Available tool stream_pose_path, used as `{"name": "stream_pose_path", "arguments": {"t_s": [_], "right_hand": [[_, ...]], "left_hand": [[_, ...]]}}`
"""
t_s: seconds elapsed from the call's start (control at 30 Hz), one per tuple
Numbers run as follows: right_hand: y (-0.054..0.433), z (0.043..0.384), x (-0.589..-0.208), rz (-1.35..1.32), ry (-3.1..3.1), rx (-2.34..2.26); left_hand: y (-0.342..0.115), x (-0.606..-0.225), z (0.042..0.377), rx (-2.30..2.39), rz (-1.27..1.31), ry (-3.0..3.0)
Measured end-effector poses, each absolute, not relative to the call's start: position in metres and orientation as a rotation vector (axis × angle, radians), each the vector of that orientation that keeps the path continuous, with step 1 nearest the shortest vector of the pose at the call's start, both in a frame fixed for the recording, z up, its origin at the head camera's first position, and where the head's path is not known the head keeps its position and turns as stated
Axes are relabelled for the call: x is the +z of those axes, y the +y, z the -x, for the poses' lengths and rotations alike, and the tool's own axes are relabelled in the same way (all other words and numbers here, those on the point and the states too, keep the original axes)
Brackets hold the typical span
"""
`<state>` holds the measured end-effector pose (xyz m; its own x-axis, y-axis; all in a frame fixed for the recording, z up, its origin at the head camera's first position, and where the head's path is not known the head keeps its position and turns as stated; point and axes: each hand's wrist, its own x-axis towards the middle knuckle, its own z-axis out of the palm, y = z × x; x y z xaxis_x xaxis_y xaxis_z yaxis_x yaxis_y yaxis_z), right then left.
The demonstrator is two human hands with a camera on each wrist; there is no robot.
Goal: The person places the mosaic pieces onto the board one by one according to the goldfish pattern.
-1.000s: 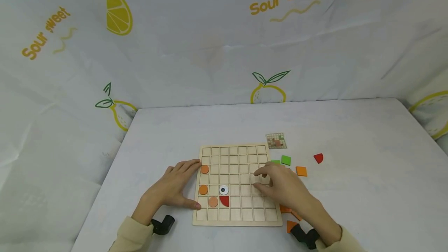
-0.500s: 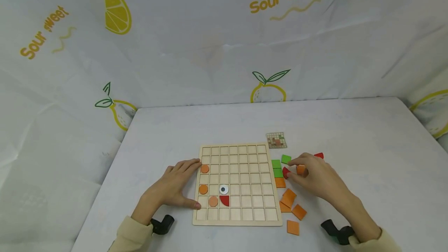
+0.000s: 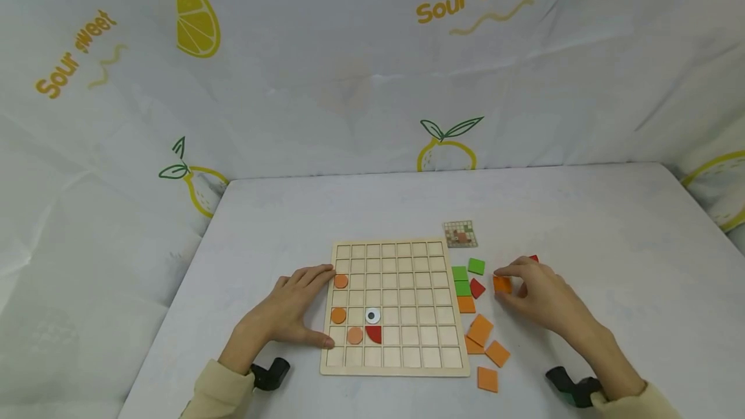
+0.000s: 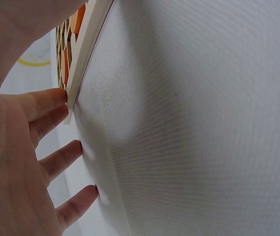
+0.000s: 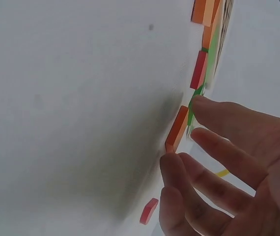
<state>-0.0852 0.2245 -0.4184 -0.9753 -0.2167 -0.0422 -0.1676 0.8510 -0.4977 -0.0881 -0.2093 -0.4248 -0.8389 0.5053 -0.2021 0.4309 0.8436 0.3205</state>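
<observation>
My left hand [image 3: 291, 306] rests at the left edge of a wooden grid board [image 3: 396, 372], fingers spread, fingertips and thumb against its rim. In the left wrist view the fingers [image 4: 56, 162] reach straight to the board's side and the cloth. On the board lie several orange discs [image 3: 338, 315], a white eye disc [image 3: 372, 316] and a red quarter-circle piece [image 3: 374, 335]. My right hand [image 3: 544, 293] is right of the board, thumb and fingers curled around an orange square tile [image 3: 502, 284] that lies on the table. In the right wrist view the fingertips sit right at this tile's [image 5: 178, 129] ends.
Beside the board's right edge lie green tiles [image 3: 460, 280], a red quarter-circle piece [image 3: 477, 288] and several orange tiles [image 3: 487, 379]. Another red piece [image 3: 533, 258] shows partly behind the right hand. A small printed pattern card [image 3: 460, 234] lies beyond the board's right corner.
My right hand moved right from over the board to the loose pieces. Half a second ago its fingers were at the red quarter-circle piece, now apart from them. The left hand stayed still.
</observation>
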Motion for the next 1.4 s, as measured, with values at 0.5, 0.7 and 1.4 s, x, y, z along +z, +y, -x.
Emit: {"name": "stream_pose_path", "arguments": {"t_s": [0.5, 0.7, 1.4], "right_hand": [[0.223, 0.090, -0.422, 0.314, 2.926, -0.745], [0.222, 0.089, -0.423, 0.317, 2.941, -0.756], [0.192, 0.090, -0.402, 0.414, 2.948, -0.808]], "left_hand": [[-0.210, -0.428, 0.088, 0.385, -0.716, 2.742], [-0.210, -0.428, 0.088, 0.378, -0.712, 2.741], [-0.208, -0.425, 0.088, 0.382, -0.714, 2.747]]}}
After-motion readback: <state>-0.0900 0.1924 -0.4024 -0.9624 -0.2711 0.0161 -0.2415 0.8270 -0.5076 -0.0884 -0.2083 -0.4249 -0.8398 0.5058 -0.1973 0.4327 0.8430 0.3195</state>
